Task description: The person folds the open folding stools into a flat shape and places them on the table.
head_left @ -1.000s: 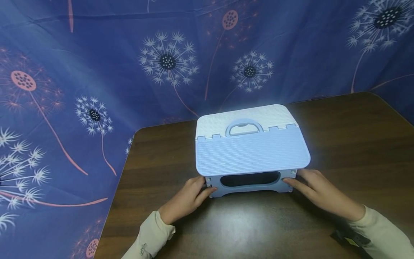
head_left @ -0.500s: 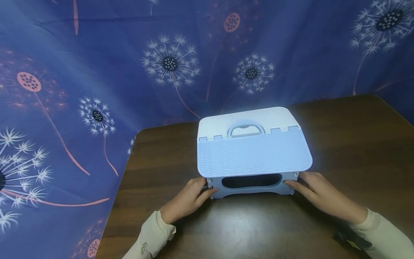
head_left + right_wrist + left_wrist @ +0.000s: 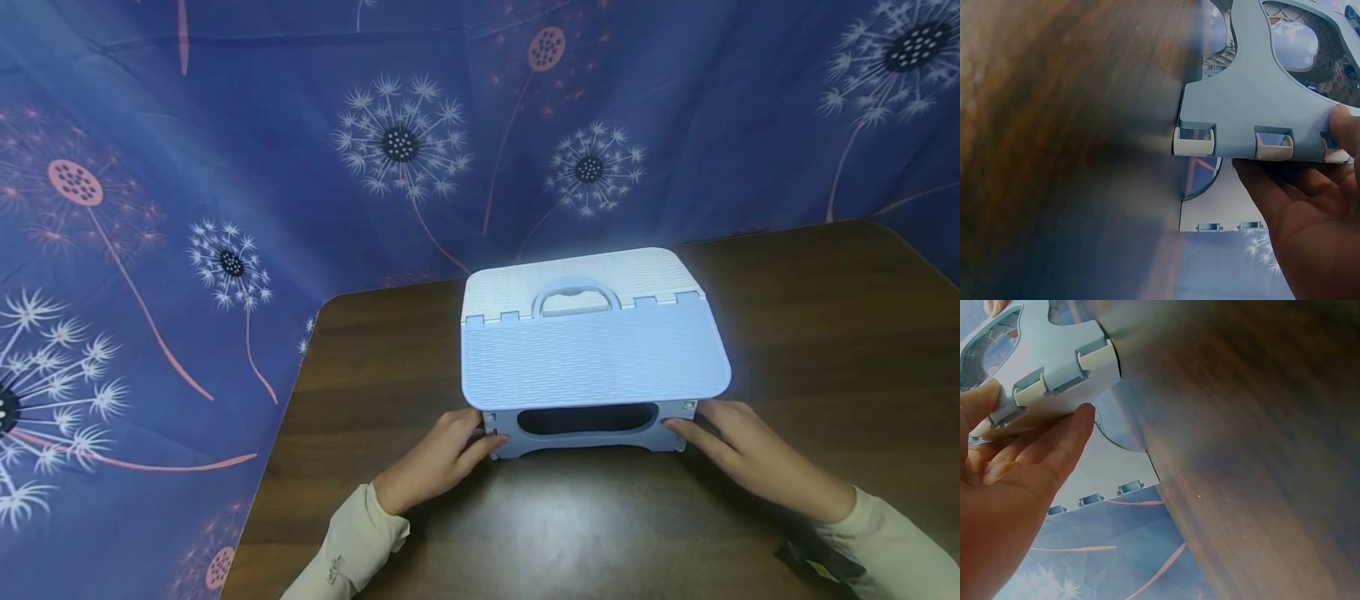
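No text, label, brand, number or sign could be read in any of the views. A small grey mark point(image 3: 335, 569) stood on the left sleeve point(image 3: 356, 537), in from the left edge of the desk point(image 3: 360, 358), but was too small to make out. A yellow patch point(image 3: 822, 572) by the right sleeve point(image 3: 896, 542) showed no legible lettering.

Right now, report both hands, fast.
Left hand: holding the folding stool by its near left corner.
Right hand: holding the folding stool by its near right corner.
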{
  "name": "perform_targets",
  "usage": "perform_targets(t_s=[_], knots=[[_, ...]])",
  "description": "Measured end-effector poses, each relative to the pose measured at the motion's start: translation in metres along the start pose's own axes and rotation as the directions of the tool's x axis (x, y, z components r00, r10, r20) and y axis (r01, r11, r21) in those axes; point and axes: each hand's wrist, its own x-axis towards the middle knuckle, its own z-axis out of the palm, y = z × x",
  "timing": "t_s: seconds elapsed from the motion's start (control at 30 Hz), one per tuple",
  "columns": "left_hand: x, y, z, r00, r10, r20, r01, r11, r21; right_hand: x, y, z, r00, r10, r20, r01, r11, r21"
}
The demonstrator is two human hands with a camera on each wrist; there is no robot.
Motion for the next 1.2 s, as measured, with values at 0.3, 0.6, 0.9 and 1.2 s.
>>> perform_targets(t_s=[0.3, 0.6, 0.9, 1.2], knots=[[-0.0004, 0.0028, -0.0008, 1.0, 0.001, -0.001, -0.001, 0.999, 0.032, -0.0001, 0.0013, 0.0011, 1.0, 0.001, 0.007, -0.001, 1.0, 0.023], [0.0006, 0.0032, 0.0011, 1.0, -0.009, 0.015, 0.009, 1.0, 0.03, -0.0033, 0.0033, 0.0015, 1.0, 0.011, 0.006, -0.011, 0.999, 0.03], [0.0017, 0.0024, 0.0004, 1.0, 0.027, -0.007, -0.027, 0.999, 0.036, -0.0022, 0.0047, -0.0004, 1.0, 0.0, -0.014, 0.0, 1.0, 0.012], [0.0001, 0.0038, 0.0002, 1.0, 0.013, 0.006, -0.013, 1.0, 0.01, -0.0041, 0.0063, 0.002, 1.0, 0.008, -0.017, -0.007, 0.999, 0.033]])
